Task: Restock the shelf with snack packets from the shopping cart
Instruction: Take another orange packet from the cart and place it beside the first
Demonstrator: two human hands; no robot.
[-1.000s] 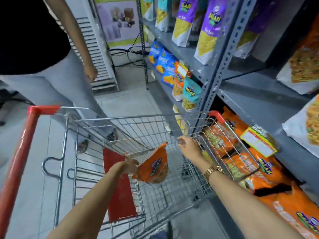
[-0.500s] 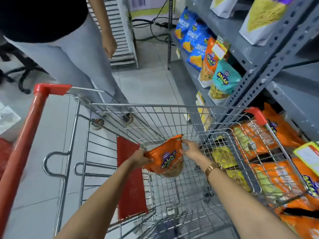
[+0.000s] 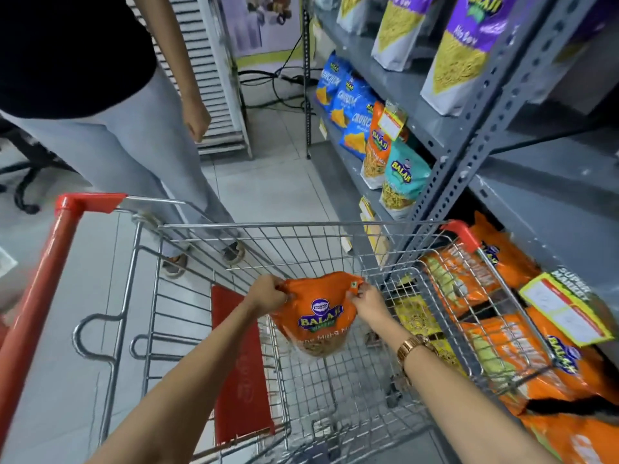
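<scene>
Both forearms are bare, no sleeves visible; the right wrist wears what seems a gold metal-link watch (image 3: 412,346).

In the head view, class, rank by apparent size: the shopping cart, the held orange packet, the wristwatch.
1. Shopping cart
2. Held orange packet
3. Wristwatch
The gaps are clear, so nearness changes nothing.

Shelf (image 3: 482,128): grey metal, with holes in the posts, on the right side.
Top board: tall purple and white packets (image 3: 465,45) standing in a row.
Middle board: blue packets (image 3: 348,112) at the far end, then an orange packet (image 3: 376,152), then a teal packet (image 3: 402,179) nearest.
Bottom board: big orange packets (image 3: 502,296) lying close together, just behind the cart.
Floor (image 3: 268,182): pale tiles, with the wire cart (image 3: 301,242) standing on it.
</scene>
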